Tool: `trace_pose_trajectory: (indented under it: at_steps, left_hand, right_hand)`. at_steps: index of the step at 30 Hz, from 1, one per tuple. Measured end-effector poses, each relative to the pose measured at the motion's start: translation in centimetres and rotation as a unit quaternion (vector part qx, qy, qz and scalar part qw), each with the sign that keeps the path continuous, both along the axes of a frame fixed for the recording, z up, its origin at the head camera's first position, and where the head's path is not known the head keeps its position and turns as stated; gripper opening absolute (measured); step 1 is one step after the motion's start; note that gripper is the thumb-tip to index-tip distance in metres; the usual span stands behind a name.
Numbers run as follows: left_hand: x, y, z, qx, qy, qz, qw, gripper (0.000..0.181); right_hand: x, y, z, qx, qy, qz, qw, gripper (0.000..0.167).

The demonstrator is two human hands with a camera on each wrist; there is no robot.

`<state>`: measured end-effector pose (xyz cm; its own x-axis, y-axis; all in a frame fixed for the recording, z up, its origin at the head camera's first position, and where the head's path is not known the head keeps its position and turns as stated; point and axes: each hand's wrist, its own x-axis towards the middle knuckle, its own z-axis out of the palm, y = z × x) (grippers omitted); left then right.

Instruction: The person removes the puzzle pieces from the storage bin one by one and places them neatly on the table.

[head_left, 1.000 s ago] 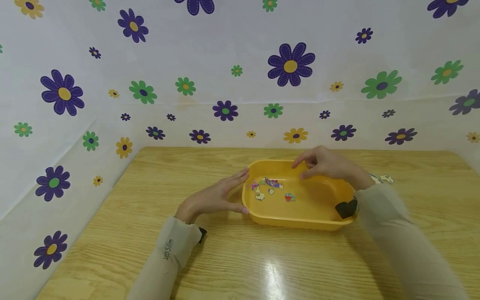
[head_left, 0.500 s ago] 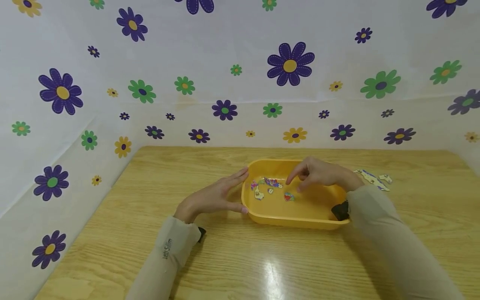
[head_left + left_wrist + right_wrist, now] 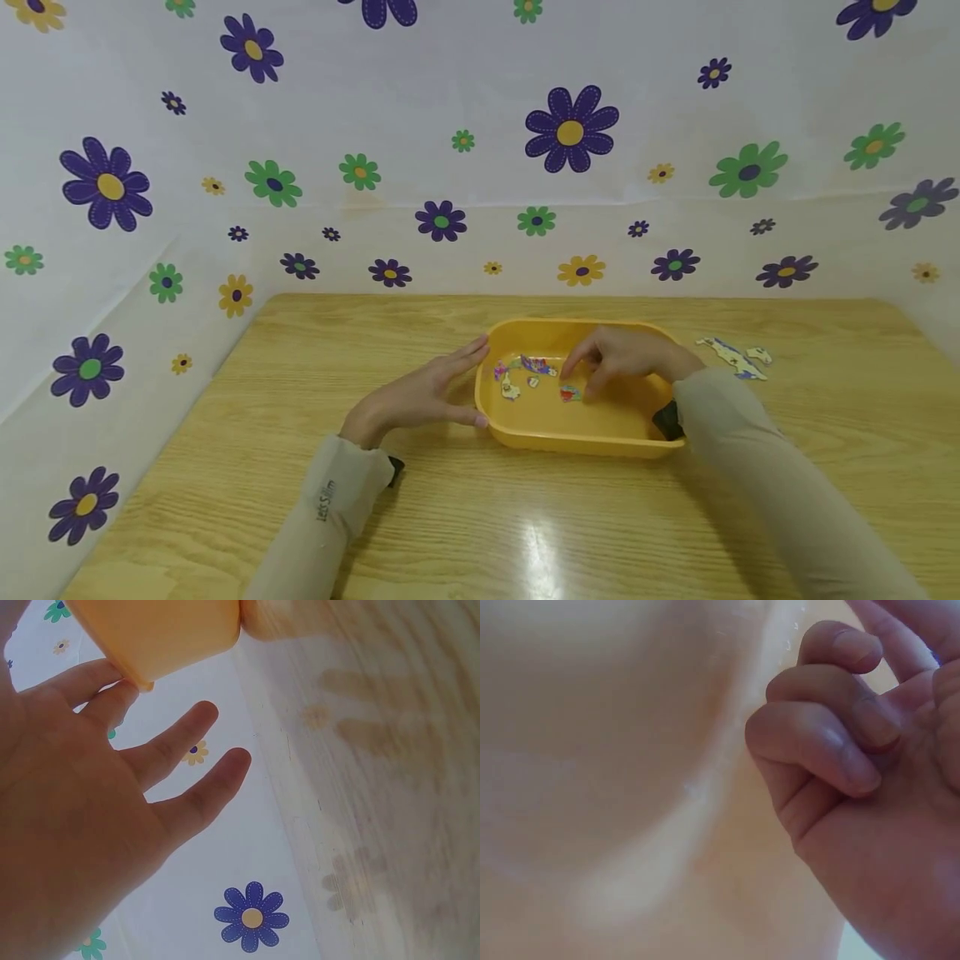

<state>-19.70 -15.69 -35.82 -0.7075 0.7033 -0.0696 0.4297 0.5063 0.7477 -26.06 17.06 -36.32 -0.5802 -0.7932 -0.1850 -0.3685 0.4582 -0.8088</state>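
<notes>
Beige at the cuff, the right hand [image 3: 626,354] is hovering inside the tray [image 3: 588,447], its index finger and thumb standing apart and pointing down. Its other three fingers are curling toward the palm. The index finger and thumb are flanking the red piece [image 3: 570,394], which is lying on the tray floor, left of centre; whether either tip is touching it cannot be told.

The left hand [image 3: 412,396] is bracing the left end of the tray, fingers extending and spreading. Two fingertips are meeting the rim, the thumb is lying at the near left corner, and the remaining two fingers are standing clear of the wall.

Inside the tray, the small piece [image 3: 533,382] is lying left of the red piece, with the cream piece [image 3: 510,387] farther left. The purple piece [image 3: 536,365] and the pink piece [image 3: 500,372] are lying on the far side.

Outside, the long piece [image 3: 729,357] and the short piece [image 3: 759,356] are lying right of the tray on the wooden table [image 3: 435,517]. A flower-printed backdrop [image 3: 322,100] is hanging behind.
</notes>
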Motion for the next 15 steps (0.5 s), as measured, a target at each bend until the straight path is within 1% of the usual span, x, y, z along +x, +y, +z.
trace_pose_trajectory:
  at_steps: [5,9,15]
  left_hand:
    - [0.1,-0.2,0.0,0.000,-0.005,0.003,1.0000,0.100]
    - [0.3,-0.3,0.1,-0.007,-0.005,0.010,0.9999,0.100]
    - [0.2,-0.2,0.1,-0.011,-0.006,0.007,0.9999,0.099]
  right_hand:
    - [-0.2,-0.6,-0.4,0.001,-0.012,0.020,0.9997,0.027]
    - [-0.2,-1.0,-0.4,0.019,-0.010,0.022,0.9995,0.029]
    - [0.0,-1.3,-0.1,0.037,-0.010,0.019,0.9991,0.031]
